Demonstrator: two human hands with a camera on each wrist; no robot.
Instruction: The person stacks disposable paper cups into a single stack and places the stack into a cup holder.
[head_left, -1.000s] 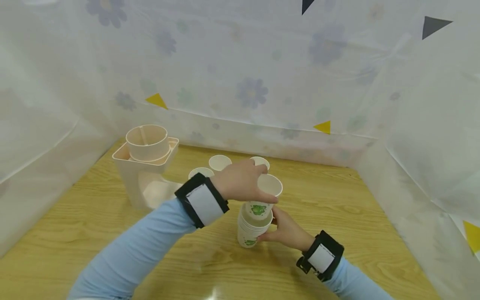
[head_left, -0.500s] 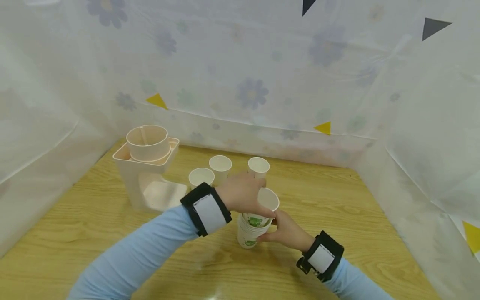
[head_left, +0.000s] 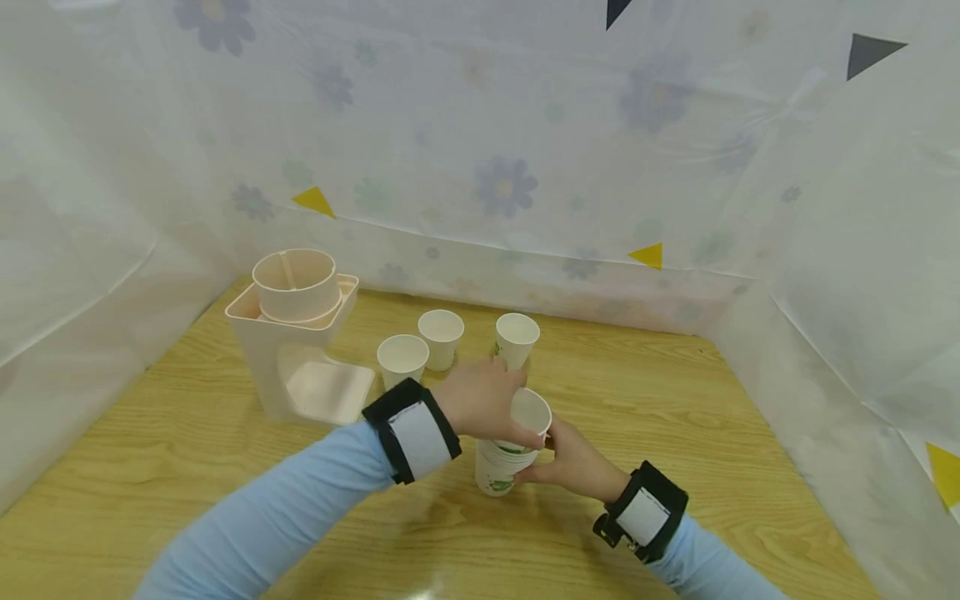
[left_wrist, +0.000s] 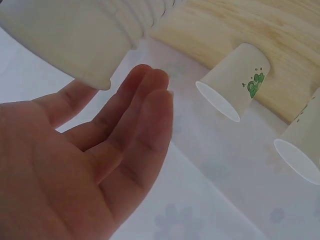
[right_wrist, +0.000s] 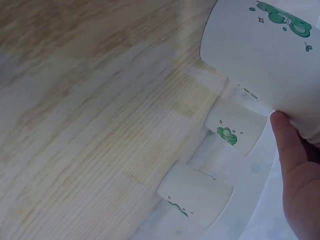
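In the head view, a stack of white paper cups with green prints stands on the table. My left hand reaches over its top, holding the uppermost paper cup near the rim, thumb in front. In the left wrist view several fingers lie bent beside the cup's rim, apart from it; the contact on the far side is hidden. My right hand grips the stack low on its right side. The right wrist view shows the thumb against the stack's wall.
Behind the hands stand three single cups: one on the left, one in the middle and one on the right. A cream-coloured dispenser-like machine with a round top stands at the left. Patterned sheeting encloses the wooden table.
My left hand has moved down with its cup, which now sits deeper in the stack. The cups behind show more. My right hand stays in place around the stack.
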